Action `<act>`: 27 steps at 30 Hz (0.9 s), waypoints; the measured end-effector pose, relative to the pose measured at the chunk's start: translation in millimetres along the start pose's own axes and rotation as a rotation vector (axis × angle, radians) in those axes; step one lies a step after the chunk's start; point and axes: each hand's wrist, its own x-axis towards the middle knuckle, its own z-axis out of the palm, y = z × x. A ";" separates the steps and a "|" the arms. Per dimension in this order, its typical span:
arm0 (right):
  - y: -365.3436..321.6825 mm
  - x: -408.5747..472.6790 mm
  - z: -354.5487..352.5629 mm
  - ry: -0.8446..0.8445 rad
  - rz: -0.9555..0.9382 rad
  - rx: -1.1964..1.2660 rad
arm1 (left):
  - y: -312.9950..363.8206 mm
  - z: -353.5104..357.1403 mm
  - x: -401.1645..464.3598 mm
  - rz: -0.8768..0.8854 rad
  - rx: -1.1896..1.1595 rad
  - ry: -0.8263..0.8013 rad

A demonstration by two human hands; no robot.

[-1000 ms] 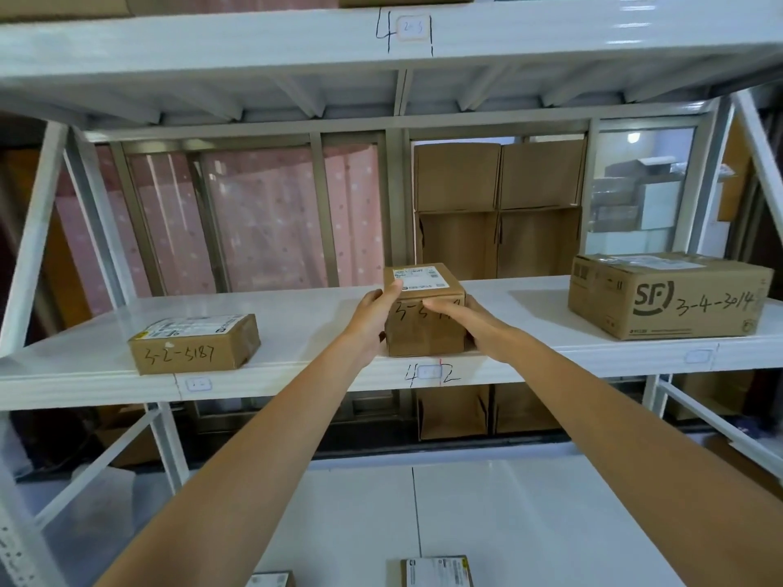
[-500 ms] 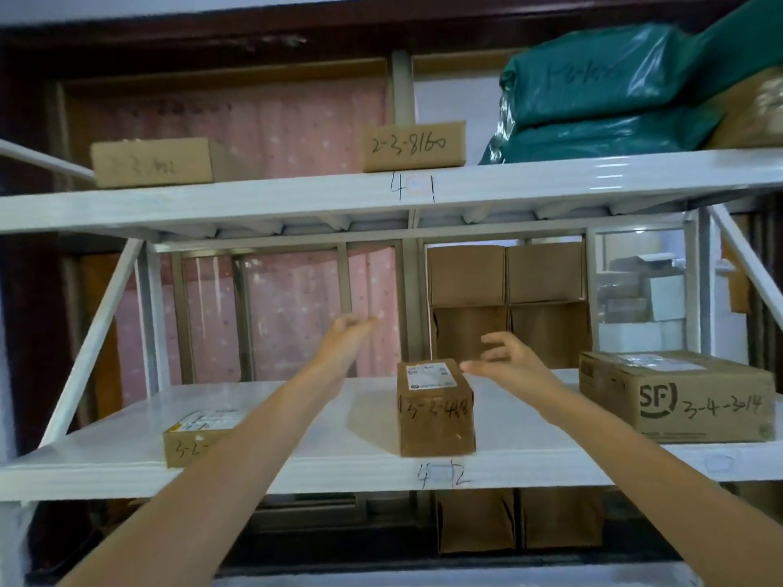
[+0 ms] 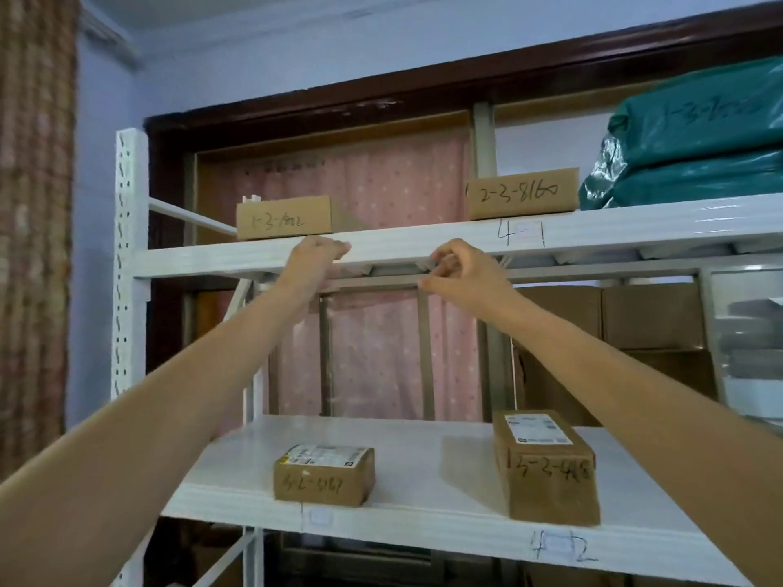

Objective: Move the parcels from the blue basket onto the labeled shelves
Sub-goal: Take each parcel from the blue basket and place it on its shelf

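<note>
White shelves [image 3: 423, 243] marked 4-1, 4-2, parcel [image 3: 522, 193] 2-3-8160

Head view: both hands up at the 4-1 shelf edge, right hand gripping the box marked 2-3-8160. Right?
Not quite. In the head view the right hand holds nothing; its fingers are loosely curled below the upper shelf edge. The 2-3-8160 box sits untouched on that shelf, up and to the right. The left hand is at the shelf edge too.

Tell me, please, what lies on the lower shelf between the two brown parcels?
Nothing: in the head view, the lower shelf is bare between the small parcel and the taller parcel.
</note>
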 end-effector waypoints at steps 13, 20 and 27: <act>-80.1 150.9 112.1 0.250 0.018 -0.167 | -27.2 -186.1 136.0 0.217 0.349 0.149; -65.0 159.6 135.7 0.316 0.086 -0.339 | -80.0 -185.6 175.8 0.152 0.621 0.035; -60.2 163.4 139.2 0.329 0.056 -0.537 | -79.9 -176.3 190.1 0.108 0.689 0.056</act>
